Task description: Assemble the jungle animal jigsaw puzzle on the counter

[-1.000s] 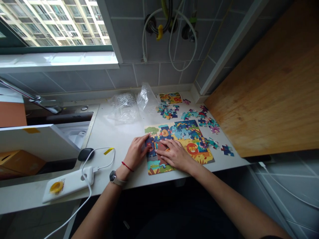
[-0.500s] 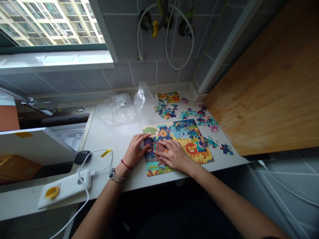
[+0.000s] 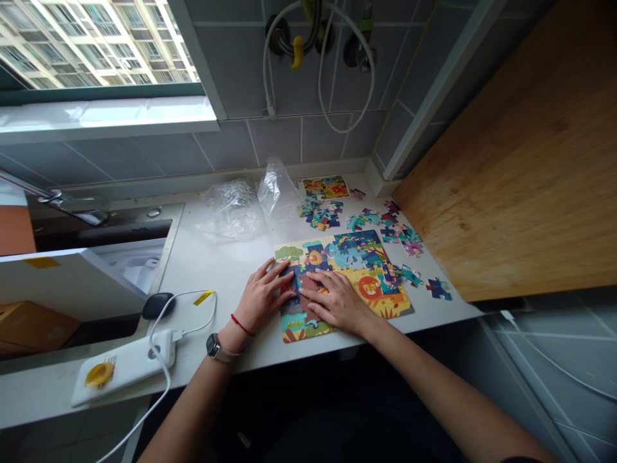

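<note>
Jigsaw puzzle point(image 3: 359, 257), under left hand point(image 3: 263, 297), right hand point(image 3: 335, 302)

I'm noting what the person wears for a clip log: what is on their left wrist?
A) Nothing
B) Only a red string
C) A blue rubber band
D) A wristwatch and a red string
D. Just behind the left hand, the wrist carries a dark-faced wristwatch with a pale strap and a thin red string bracelet; the right wrist shows neither.

Two hands point(image 3: 299, 302) — one jigsaw puzzle point(image 3: 357, 276) — two plastic bags point(image 3: 231, 209) (seemingly).
</note>
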A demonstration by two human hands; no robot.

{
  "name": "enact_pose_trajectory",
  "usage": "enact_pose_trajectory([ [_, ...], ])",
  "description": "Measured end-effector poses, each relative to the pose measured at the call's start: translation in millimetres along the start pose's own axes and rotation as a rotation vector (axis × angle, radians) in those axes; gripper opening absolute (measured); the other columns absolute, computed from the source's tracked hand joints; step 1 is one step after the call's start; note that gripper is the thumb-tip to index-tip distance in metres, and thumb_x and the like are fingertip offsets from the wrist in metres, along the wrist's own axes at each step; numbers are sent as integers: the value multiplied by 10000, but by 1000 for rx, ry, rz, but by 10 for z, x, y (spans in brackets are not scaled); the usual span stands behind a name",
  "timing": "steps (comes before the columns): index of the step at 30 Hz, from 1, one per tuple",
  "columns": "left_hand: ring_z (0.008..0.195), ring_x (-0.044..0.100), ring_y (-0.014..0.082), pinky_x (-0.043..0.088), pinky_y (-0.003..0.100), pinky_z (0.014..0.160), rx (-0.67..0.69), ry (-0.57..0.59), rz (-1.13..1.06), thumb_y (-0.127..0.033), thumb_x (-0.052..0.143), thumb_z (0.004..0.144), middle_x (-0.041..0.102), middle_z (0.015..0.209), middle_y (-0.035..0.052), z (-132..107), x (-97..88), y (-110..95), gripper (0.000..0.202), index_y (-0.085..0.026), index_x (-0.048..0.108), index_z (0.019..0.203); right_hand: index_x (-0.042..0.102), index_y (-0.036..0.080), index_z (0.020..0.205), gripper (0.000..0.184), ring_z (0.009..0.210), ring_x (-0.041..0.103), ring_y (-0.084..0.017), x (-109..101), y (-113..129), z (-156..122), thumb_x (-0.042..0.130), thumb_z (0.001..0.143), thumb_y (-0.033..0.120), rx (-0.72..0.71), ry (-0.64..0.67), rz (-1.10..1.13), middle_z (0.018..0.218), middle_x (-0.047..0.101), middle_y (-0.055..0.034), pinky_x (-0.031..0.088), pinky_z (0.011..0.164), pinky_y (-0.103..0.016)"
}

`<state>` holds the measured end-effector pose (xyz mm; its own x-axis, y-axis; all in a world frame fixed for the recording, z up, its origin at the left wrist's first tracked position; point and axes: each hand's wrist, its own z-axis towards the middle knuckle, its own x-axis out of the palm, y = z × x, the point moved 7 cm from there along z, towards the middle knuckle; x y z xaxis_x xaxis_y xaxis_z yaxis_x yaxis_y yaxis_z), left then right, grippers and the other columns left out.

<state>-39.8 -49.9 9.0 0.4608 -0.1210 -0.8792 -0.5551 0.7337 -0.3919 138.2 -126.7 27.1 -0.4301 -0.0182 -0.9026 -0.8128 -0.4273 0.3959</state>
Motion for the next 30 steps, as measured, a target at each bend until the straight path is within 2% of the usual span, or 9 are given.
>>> enact_pose_trajectory([
  [4, 1495, 442, 375, 496, 603, 1142, -7, 10, 10, -512, 584, 1026, 568, 1557, 49, 3, 4, 3, 410, -275, 708, 1336, 528, 248, 1543, 532, 1439, 515, -286, 11, -57, -11, 607, 1023, 327, 40, -44, 78, 1542, 590, -95, 411, 1203, -520],
  [8, 1517, 431, 333, 524, 543, 1130, -5, 2, -88, -360, 460, 1091, 565, 1557, 71, -26, -27, 57, 400, -250, 630, 1436, 618, 249, 1458, 435, 1438, 529, -287, 9, -55, -19, 590, 1026, 290, 20, -61, 81, 1534, 600, -89, 424, 1197, -526],
  [12, 1461, 513, 297, 542, 509, 1122, -83, -95, -118, -229, 426, 1075, 655, 1460, 79, -166, -152, 179, 428, -259, 605, 1463, 623, 239, 1453, 431, 1459, 507, -300, 15, -40, -32, 581, 1029, 308, -7, -43, 50, 1559, 573, -94, 438, 1188, -552],
  [14, 1440, 538, 306, 540, 523, 1117, -104, -108, -92, -238, 464, 1063, 683, 1423, 75, -259, -197, 190, 407, -270, 630, 1433, 603, 228, 1471, 442, 1485, 477, -304, 31, -32, -38, 565, 1041, 320, -15, -19, 34, 1590, 539, -90, 431, 1195, -558],
  [17, 1465, 505, 335, 507, 571, 1131, -92, -67, -59, -312, 535, 1054, 683, 1422, 74, -365, -212, 132, 360, -268, 666, 1386, 557, 214, 1514, 482, 1514, 436, -314, 61, -4, -41, 561, 1049, 341, -35, 22, 13, 1632, 483, -91, 413, 1211, -562],
  [23, 1512, 432, 363, 449, 603, 1144, -80, 16, 9, -428, 567, 1043, 639, 1475, 61, -395, -177, 67, 402, -304, 654, 1415, 517, 252, 1552, 537, 1512, 425, -324, 55, 35, -35, 584, 1037, 386, -36, 45, -20, 1648, 461, -83, 407, 1203, -549],
  [30, 1514, 427, 356, 432, 566, 1144, -73, 35, 66, -439, 520, 1065, 617, 1501, 49, -376, -177, 39, 439, -297, 604, 1472, 625, 228, 1447, 478, 1458, 465, -345, 23, 50, -59, 618, 1007, 416, -66, 43, -31, 1630, 487, -95, 445, 1150, -566],
])
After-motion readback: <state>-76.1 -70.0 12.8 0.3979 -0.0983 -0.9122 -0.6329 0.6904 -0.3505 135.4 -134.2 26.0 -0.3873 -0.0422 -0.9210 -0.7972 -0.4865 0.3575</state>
